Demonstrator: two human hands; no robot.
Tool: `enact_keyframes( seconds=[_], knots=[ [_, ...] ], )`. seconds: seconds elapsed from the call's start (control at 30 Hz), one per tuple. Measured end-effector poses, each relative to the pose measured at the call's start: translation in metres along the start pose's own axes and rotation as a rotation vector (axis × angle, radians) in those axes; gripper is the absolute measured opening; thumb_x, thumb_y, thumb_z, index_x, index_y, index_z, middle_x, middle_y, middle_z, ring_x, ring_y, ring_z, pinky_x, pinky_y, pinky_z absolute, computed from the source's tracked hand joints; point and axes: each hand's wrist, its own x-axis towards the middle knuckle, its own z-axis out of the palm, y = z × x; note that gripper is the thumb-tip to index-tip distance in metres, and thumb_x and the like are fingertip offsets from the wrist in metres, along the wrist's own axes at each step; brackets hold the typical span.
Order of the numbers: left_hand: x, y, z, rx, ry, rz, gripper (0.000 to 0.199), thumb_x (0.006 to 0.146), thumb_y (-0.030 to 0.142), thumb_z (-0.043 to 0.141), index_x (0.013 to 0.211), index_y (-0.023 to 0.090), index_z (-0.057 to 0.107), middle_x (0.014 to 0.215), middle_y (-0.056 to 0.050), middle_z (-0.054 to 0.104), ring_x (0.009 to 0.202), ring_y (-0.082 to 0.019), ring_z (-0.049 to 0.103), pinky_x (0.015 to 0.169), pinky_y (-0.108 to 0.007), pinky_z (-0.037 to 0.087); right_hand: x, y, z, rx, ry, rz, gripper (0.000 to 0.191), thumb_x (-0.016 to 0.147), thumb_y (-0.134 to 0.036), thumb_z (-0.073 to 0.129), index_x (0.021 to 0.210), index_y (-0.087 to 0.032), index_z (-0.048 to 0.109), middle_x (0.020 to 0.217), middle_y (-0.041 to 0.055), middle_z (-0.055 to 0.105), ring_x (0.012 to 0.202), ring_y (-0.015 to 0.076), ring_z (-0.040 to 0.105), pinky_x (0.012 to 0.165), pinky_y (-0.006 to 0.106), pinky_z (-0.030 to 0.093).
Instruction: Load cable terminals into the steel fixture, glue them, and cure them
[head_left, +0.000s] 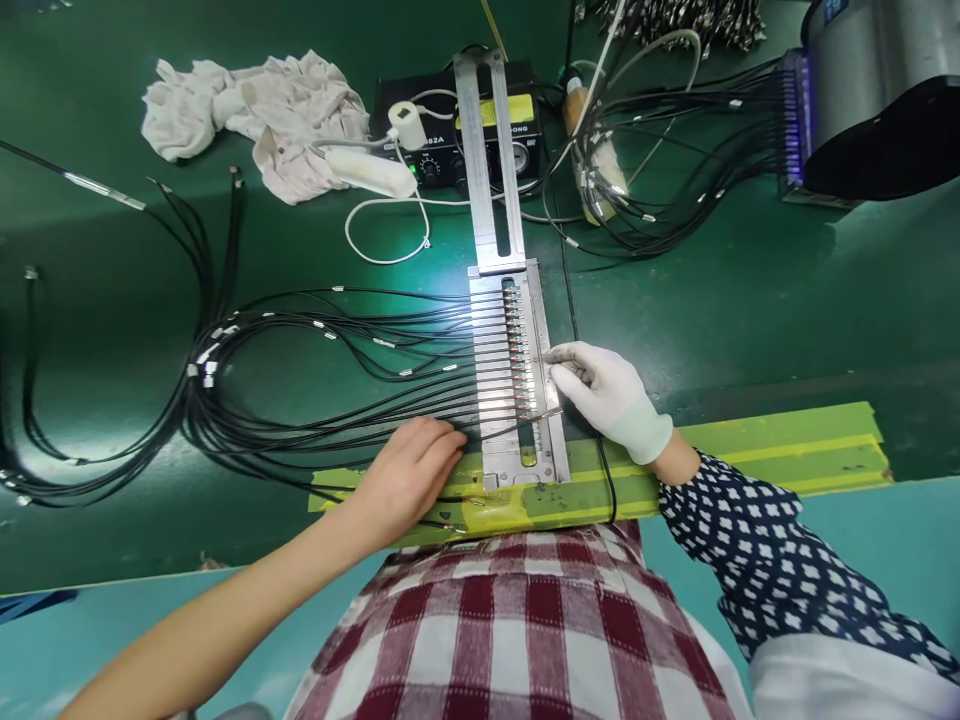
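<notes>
A metal fixture lies on the green bench, with a row of thin black cables laid side by side across it. Their small stripped ends sit along the fixture's slot. My bare left hand is closed at the fixture's lower left edge, its fingertips on a black cable that slants over the fixture. The tip of this cable reaches the fixture's right side. My right hand, in a white glove, pinches at the fixture's right edge, above that tip; what is between its fingers, if anything, is hidden.
Behind the fixture stands a black control box with a slotted metal arm in front of it. Crumpled white cloths lie back left. A lit machine with more cables is back right. Yellow-green tape lines the front edge.
</notes>
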Motion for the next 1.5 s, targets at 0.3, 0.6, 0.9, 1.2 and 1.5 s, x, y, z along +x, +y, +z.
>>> enact_keyframes(
  seconds=[0.3,0.6,0.9,1.2,1.5],
  knots=[
    [0.011,-0.006,0.011,-0.105,0.057,0.098,0.035,0.093,-0.002,0.046,0.126,0.008,0.055,0.104,-0.013,0.064,0.096,-0.022,0.056,0.088,-0.035,0.052,0.0,0.0,0.0,-0.006,0.012,-0.019,0.019,0.097,-0.03,0.054,0.105,-0.023,0.069,0.1,0.0045,0.075,0.09,0.0233,0.069,0.083,0.038,0.052],
    [0.001,-0.011,-0.015,-0.081,-0.065,0.082,0.044,0.096,-0.003,0.038,0.135,0.008,0.054,0.105,-0.011,0.061,0.094,-0.018,0.056,0.086,-0.03,0.051,0.0,-0.003,-0.002,-0.006,-0.003,-0.02,0.018,0.097,-0.027,0.054,0.106,-0.022,0.069,0.092,0.0035,0.074,0.086,0.0227,0.067,0.079,0.036,0.051],
    [0.008,-0.015,-0.013,-0.139,-0.134,0.098,0.053,0.095,-0.003,0.034,0.143,0.012,0.048,0.108,-0.011,0.061,0.093,-0.018,0.055,0.087,-0.03,0.05,0.0,0.0,0.0,-0.015,0.018,-0.042,0.018,0.097,-0.028,0.055,0.106,-0.022,0.069,0.1,0.0044,0.076,0.09,0.0238,0.069,0.083,0.039,0.052],
    [0.001,-0.016,0.01,0.165,-0.027,0.111,0.05,0.096,0.002,0.04,0.138,0.02,0.06,0.094,-0.008,0.055,0.083,-0.021,0.048,0.075,-0.033,0.04,0.001,0.002,0.001,-0.023,0.015,-0.038,0.019,0.097,-0.027,0.055,0.107,-0.022,0.07,0.099,0.0038,0.076,0.089,0.0236,0.069,0.082,0.039,0.052],
    [-0.017,-0.004,-0.03,-0.152,-0.284,0.068,0.025,0.101,0.023,0.049,0.122,0.014,0.059,0.103,-0.009,0.063,0.093,-0.022,0.052,0.083,-0.035,0.038,-0.017,0.003,-0.004,0.005,-0.012,-0.028,0.019,0.099,-0.035,0.056,0.11,-0.025,0.068,0.102,0.0037,0.073,0.089,0.0236,0.069,0.081,0.039,0.053]
  ],
)
